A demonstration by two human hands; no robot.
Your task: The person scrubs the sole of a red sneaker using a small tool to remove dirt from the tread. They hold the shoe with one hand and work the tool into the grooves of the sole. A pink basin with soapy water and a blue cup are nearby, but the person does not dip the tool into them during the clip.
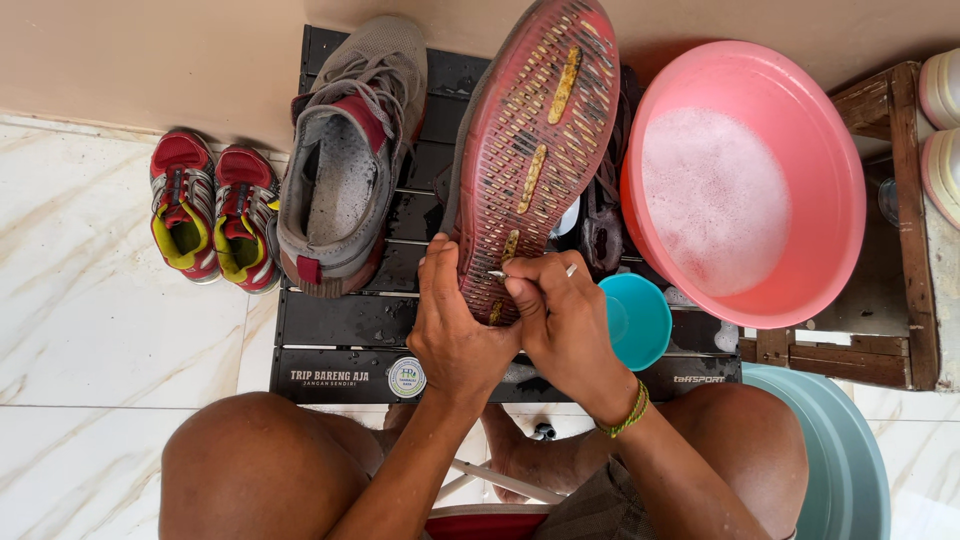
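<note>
The right hand pinches a thin silvery metal pick between thumb and curled fingers, its tip set against the grooved red rubber sole of a large sports shoe turned sole-up. The left hand wraps around the near end of that sole, thumb on top, fingers closed on the shoe's edge — so both hands meet at the heel. A green beaded band circles the right wrist. The shoe leans over a black slatted plastic rack; just left of it on the rack sits its grey-and-red partner shoe, opening upward. Right of the hands stands a small teal plastic cup, and beyond it a wide pink plastic basin of foamy water. Far left, on the pale marble floor, lies a pair of small red-and-yellow sneakers.
</note>
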